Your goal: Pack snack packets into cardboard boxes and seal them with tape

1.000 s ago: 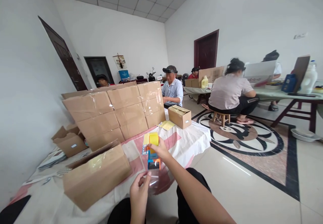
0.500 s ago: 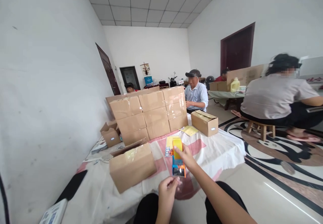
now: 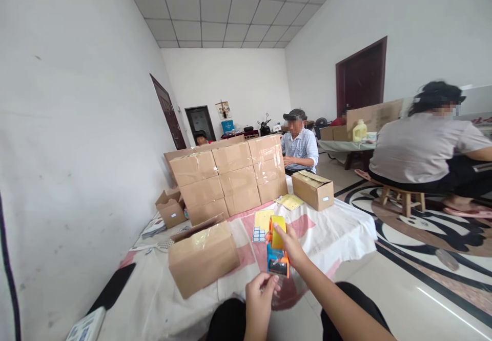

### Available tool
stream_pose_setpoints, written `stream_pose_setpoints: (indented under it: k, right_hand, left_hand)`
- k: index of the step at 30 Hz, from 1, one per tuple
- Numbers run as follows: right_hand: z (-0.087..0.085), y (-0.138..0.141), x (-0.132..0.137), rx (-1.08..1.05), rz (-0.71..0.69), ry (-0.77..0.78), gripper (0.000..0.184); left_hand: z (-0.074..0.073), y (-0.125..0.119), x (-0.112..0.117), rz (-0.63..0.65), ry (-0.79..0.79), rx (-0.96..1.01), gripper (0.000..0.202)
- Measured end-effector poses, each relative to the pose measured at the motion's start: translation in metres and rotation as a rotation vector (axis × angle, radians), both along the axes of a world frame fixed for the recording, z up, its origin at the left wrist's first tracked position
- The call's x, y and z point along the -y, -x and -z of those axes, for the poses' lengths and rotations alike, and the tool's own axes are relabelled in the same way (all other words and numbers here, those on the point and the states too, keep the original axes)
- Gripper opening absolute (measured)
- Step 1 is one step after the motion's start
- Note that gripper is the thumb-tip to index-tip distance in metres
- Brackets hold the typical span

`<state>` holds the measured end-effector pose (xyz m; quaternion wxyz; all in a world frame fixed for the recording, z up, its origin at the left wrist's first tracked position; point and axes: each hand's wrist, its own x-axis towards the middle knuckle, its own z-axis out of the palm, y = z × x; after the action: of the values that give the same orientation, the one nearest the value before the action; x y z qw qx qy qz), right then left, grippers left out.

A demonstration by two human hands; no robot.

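From out here, I have the right hand clamped on the dispenser, the left hand pinching clear tape just on its near side, and a box left of both grips.

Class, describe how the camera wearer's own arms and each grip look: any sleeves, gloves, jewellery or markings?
The left grip and right grip are bare human hands, with no gloves or rings visible. The left forearm and the longer visible stretch of right forearm show no sleeve, watch, bracelet, cable or clear marking.
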<state>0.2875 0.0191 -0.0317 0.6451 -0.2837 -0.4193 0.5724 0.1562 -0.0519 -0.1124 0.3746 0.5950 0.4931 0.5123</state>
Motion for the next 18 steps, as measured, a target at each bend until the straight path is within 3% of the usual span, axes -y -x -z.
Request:
stream_pose_setpoints:
  k: [18]
  right_hand:
    - [0.0099, -0.0010, 0.0025, -0.114, -0.050, 0.129, 0.036]
  left_hand:
    - [0.0058, 0.0028, 0.0005, -0.069, -0.094, -0.142, 0.048]
